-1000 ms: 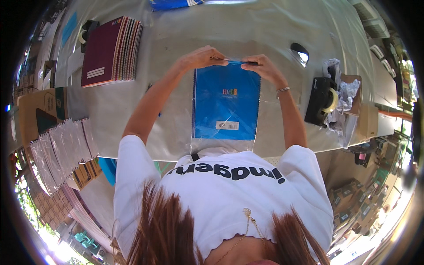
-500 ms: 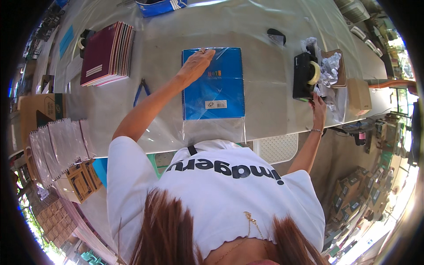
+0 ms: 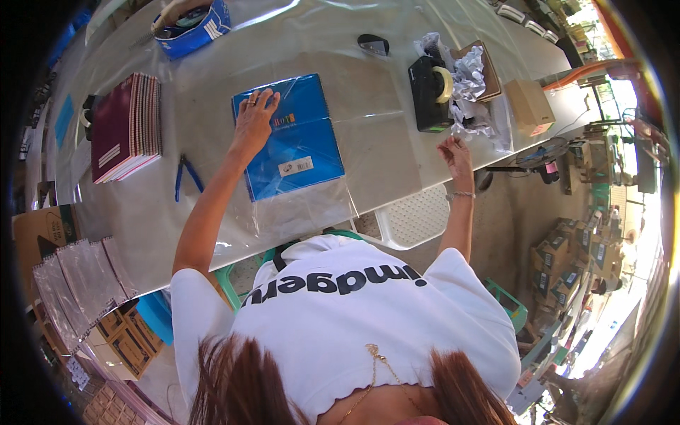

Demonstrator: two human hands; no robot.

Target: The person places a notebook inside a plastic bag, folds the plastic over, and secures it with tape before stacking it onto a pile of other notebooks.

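Observation:
A blue spiral notebook (image 3: 315, 145) lies on the plastic-covered table in front of me, inside a clear plastic sleeve (image 3: 312, 204) that reaches past its near edge. My left hand (image 3: 255, 122) rests palm down on the notebook's upper left part, fingers stretched out and slightly apart. To the right, my right hand (image 3: 455, 153) hovers just nearer than a black tape dispenser (image 3: 423, 106) holding a roll of yellowish tape (image 3: 443, 85). Its fingertips are pinched together; anything between them is too small to make out.
Maroon spiral notebooks (image 3: 117, 131) are stacked at left, with blue-handled pliers (image 3: 185, 177) nearer. A blue container (image 3: 191, 32) stands at the far side. Crumpled clear wrap (image 3: 469, 74) and a brown box (image 3: 530, 106) sit right. A white plastic chair (image 3: 414, 216) touches the near edge.
My right hand has come away from the tape dispenser toward me. My left hand's fingers, earlier bunched at the notebook's top, now lie stretched on its cover. The whole view has turned.

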